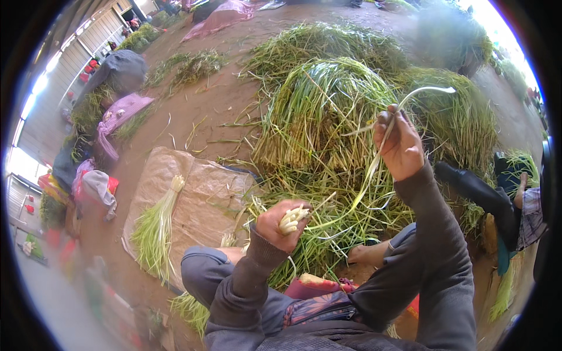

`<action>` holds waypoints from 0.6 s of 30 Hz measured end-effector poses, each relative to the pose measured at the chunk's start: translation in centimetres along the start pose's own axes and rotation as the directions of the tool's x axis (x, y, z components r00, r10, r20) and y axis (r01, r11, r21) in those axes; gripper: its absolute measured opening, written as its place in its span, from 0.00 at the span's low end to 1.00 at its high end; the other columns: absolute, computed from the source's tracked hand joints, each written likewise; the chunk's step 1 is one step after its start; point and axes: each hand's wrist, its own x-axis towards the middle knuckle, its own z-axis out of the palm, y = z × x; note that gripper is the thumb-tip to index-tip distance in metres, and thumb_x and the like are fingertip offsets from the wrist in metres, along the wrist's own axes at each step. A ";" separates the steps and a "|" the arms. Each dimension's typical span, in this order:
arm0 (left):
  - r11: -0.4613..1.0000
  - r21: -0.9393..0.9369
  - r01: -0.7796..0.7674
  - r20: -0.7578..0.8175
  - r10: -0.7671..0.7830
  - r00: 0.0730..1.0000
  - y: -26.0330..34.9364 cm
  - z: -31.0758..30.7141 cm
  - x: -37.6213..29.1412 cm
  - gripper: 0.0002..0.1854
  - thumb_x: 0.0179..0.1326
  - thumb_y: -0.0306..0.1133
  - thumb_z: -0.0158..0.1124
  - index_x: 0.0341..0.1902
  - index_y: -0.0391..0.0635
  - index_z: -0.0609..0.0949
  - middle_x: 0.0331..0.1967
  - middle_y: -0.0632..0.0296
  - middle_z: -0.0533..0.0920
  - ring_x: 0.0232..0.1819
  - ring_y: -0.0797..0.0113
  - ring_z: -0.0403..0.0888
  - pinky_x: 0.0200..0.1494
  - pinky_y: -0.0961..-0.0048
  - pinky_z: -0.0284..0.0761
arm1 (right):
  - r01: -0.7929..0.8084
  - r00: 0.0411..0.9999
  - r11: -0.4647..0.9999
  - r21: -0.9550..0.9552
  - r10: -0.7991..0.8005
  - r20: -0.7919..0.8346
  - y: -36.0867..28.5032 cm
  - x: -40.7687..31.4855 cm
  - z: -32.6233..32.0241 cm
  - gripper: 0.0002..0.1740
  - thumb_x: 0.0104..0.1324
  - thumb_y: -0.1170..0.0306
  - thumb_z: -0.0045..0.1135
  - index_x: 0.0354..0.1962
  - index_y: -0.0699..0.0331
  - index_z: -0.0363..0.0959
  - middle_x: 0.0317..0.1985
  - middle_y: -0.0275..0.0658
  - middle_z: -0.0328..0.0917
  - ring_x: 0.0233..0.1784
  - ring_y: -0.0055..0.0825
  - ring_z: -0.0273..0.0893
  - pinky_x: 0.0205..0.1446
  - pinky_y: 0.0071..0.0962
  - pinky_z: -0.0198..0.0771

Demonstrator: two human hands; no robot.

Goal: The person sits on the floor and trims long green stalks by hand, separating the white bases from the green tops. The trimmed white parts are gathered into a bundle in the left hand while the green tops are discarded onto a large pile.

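My left hand (276, 223) is closed around a small bunch of pale stalks (293, 220), their cut white ends facing up. Raised higher and to the right, my right hand (399, 142) pinches a long leafy stalk (373, 169) between thumb and fingers. A white strip (428, 89) curls out above those fingers, apparently peeling from the stalk. The stalk's green end trails down toward my left hand. Beyond my hands stands a large heap of unpeeled green stalks (325, 118). Loose green leaves and peelings (316, 259) cover the ground between my legs.
A trimmed bundle of stalks (160, 223) lies on a brown plastic sheet (210, 193) to the left. More green heaps (452, 114) lie at the right. Another person's dark boot (478, 193) reaches in at the right; a person (109, 87) sits at the far left.
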 end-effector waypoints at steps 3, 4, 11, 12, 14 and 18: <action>0.988 0.036 -0.153 -0.099 0.156 0.983 0.0 0.4 0.7 0.19 0.53 0.26 0.66 0.50 0.39 0.77 0.39 0.60 0.83 0.40 0.76 0.78 0.45 0.79 0.72 | -0.092 0.984 0.995 0.042 0.084 0.155 2.3 -1.2 0.6 0.10 0.73 0.68 0.35 0.46 0.61 0.63 0.35 0.41 0.72 0.35 0.27 0.73 0.37 0.25 0.72; 0.997 -0.019 -0.079 -0.094 0.077 0.993 0.2 0.6 0.8 0.19 0.53 0.25 0.66 0.51 0.40 0.77 0.39 0.61 0.83 0.39 0.78 0.77 0.44 0.80 0.72 | -0.126 0.974 0.991 0.039 0.116 0.193 3.1 -1.5 1.3 0.10 0.73 0.68 0.36 0.47 0.61 0.63 0.36 0.41 0.72 0.35 0.27 0.73 0.37 0.25 0.72; 0.910 -0.415 0.030 0.019 -0.024 1.000 1.3 2.6 1.1 0.16 0.54 0.23 0.63 0.47 0.36 0.76 0.35 0.68 0.79 0.36 0.80 0.75 0.39 0.80 0.71 | -0.452 0.872 0.892 0.012 0.439 0.216 7.3 -5.5 5.7 0.10 0.74 0.66 0.33 0.46 0.59 0.61 0.33 0.39 0.71 0.33 0.27 0.72 0.36 0.27 0.71; 0.908 -0.417 0.029 0.017 -0.024 1.000 1.2 2.6 1.1 0.15 0.55 0.23 0.62 0.47 0.36 0.76 0.34 0.68 0.80 0.35 0.80 0.75 0.38 0.81 0.71 | -0.427 0.884 0.903 -0.037 0.426 0.192 7.3 -5.6 5.6 0.10 0.74 0.66 0.33 0.46 0.59 0.62 0.33 0.39 0.71 0.32 0.25 0.72 0.35 0.26 0.72; 0.926 -0.350 0.139 0.099 -0.111 0.989 1.0 2.2 1.0 0.14 0.57 0.25 0.61 0.47 0.35 0.77 0.30 0.66 0.81 0.33 0.78 0.77 0.37 0.81 0.73 | -0.366 0.911 0.928 -0.067 0.372 0.180 6.8 -4.9 4.9 0.09 0.74 0.67 0.34 0.46 0.60 0.62 0.33 0.39 0.72 0.32 0.25 0.72 0.35 0.25 0.72; 0.959 -0.234 0.159 0.160 -0.124 0.979 0.8 0.8 0.2 0.15 0.58 0.27 0.62 0.48 0.35 0.76 0.32 0.60 0.84 0.35 0.76 0.82 0.37 0.81 0.75 | -0.138 0.982 0.990 0.016 0.135 0.129 3.6 -1.3 1.8 0.08 0.72 0.69 0.36 0.42 0.61 0.65 0.33 0.40 0.75 0.32 0.26 0.74 0.35 0.26 0.75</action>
